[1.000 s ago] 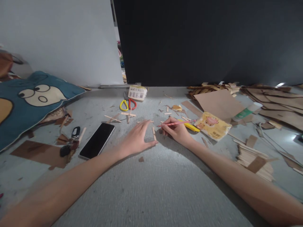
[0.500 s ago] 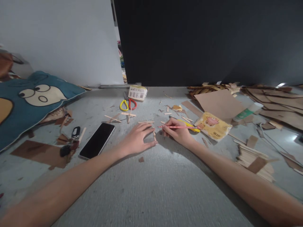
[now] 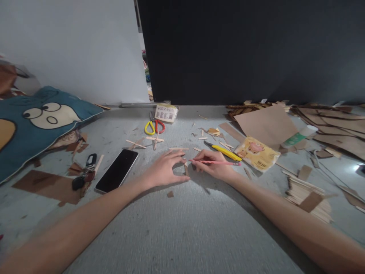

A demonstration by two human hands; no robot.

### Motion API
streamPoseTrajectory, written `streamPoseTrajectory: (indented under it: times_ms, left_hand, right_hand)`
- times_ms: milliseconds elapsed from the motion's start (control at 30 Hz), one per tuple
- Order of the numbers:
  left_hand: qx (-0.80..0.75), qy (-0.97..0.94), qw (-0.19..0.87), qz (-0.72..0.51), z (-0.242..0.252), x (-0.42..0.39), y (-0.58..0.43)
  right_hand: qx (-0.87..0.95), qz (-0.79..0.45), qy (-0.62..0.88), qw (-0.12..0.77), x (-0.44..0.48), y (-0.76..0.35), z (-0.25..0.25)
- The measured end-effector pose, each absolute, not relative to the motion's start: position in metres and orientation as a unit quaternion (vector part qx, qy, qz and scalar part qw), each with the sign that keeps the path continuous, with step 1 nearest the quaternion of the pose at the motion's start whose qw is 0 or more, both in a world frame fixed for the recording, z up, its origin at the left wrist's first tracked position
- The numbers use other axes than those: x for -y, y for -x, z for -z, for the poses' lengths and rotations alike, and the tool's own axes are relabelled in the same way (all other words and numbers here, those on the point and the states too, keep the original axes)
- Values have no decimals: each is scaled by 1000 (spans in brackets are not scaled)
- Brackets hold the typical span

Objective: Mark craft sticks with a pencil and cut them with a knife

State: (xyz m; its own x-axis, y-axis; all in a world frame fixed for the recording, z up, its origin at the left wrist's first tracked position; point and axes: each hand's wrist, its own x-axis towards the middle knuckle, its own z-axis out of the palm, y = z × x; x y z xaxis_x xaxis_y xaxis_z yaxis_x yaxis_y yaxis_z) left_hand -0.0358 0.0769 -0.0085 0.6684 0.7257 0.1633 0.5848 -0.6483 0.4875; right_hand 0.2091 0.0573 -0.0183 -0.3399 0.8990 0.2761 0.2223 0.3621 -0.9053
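R hand (image 3: 214, 168) clamped on pencil (image 3: 219, 163), L hand (image 3: 162, 169) spread nr stick (image 3: 186, 169), yellow cutter (image 3: 226, 152) by pkt (image 3: 258, 154), phone (image 3: 117, 170) L

the phone (image 3: 116, 170) lies left of the pencil (image 3: 220, 163).

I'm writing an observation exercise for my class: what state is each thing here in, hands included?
Left hand: thumb and fingers parted
Stick: lying between left thumb and fingers
Right hand: closed on the pencil
Pencil: tip toward the stick
Phone: face up, screen dark
Cutter: lying down, blade unclear
Scissors: lying down, blades unclear
Glue stick: lying down, cap unclear
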Motion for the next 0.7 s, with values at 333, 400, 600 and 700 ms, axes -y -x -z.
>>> streamPoseTrajectory:
  times_ms: [333, 400, 600, 700]
  left_hand:
    - [-359, -896, 195, -176, 4, -72, 34]
    - [-360, -897, 190, -173, 4, -72, 34]
    - [-359, -897, 191, -171, 8, -75, 35]
    - [-358, -898, 192, -168, 8, -76, 34]
  right_hand:
    - [719, -460, 396, 338, -55, -209, 14]
    - [718, -465, 392, 337, -56, -209, 14]
    - [715, -484, 382, 331, -57, -209, 18]
    - [712, -482, 390, 329, -58, -209, 19]
